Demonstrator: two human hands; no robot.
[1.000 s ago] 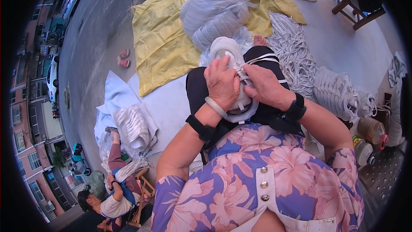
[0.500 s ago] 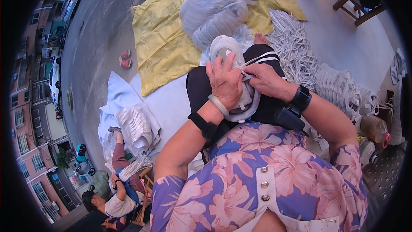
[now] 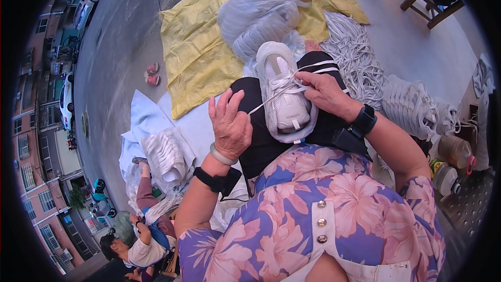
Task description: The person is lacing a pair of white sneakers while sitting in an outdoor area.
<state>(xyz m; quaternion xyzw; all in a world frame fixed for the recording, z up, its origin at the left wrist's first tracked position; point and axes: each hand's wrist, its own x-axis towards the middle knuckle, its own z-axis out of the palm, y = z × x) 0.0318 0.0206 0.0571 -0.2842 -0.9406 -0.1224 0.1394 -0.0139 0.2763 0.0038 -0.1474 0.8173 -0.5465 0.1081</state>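
A white mesh sneaker (image 3: 284, 109) lies on my lap, its toe pointing away from me and its heel toward my body. My left hand (image 3: 229, 128) is off to the left of it, thumb and finger pinching the end of a white shoelace (image 3: 259, 106) pulled taut from the eyelets. The other fingers of that hand are raised. On the sneaker's right side, my right hand (image 3: 326, 93) pinches lace at the upper eyelets. White lace strands trail from there over my right thigh.
A big heap of white laces (image 3: 352, 52) lies beyond my right knee. Stacked white shoe uppers (image 3: 409, 102) and plastic bottles (image 3: 453, 151) stand at right. Bagged uppers (image 3: 261, 18) rest on a yellow sheet (image 3: 201, 47). Another person (image 3: 141, 245) sits at lower left.
My left hand has moved from the sneaker down to the left, drawing a lace out taut. The sneaker's tongue and lacing now show. My right hand stays by the eyelets.
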